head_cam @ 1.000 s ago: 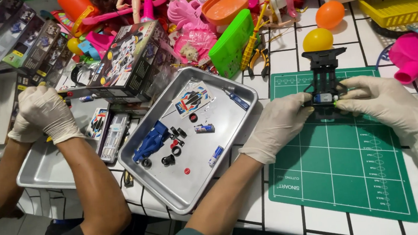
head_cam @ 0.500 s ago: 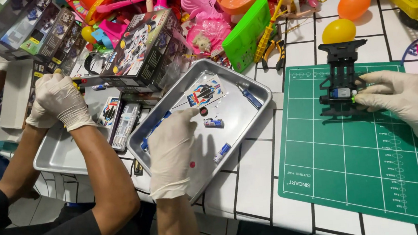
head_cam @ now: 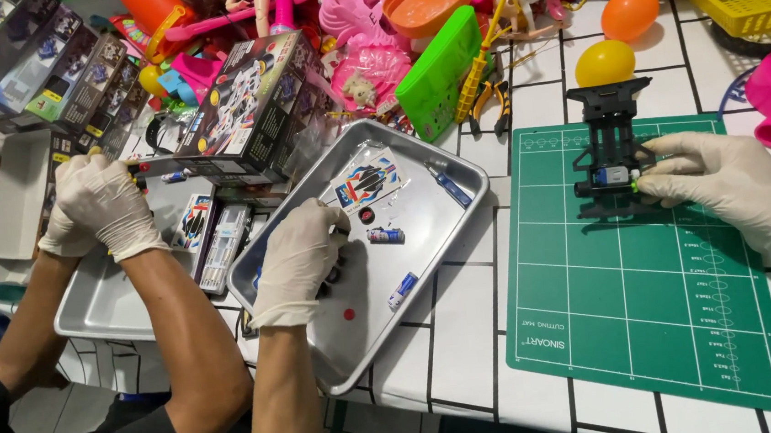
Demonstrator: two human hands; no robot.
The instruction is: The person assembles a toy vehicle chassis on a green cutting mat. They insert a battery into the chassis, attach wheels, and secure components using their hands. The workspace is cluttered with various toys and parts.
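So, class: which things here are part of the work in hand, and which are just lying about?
In use:
left hand in metal tray
right hand on black toy car frame
green cutting mat

Lying about:
yellow egg
orange egg
orange bowl
pliers

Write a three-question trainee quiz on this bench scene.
1. True or false: the right hand touches the black chassis on the green mat.
2. Where is the left hand? A) in the metal tray B) on the yellow egg C) on the mat
3. Fill in: both hands wear ___ gloves.

Key: 1 true; 2 A; 3 white.
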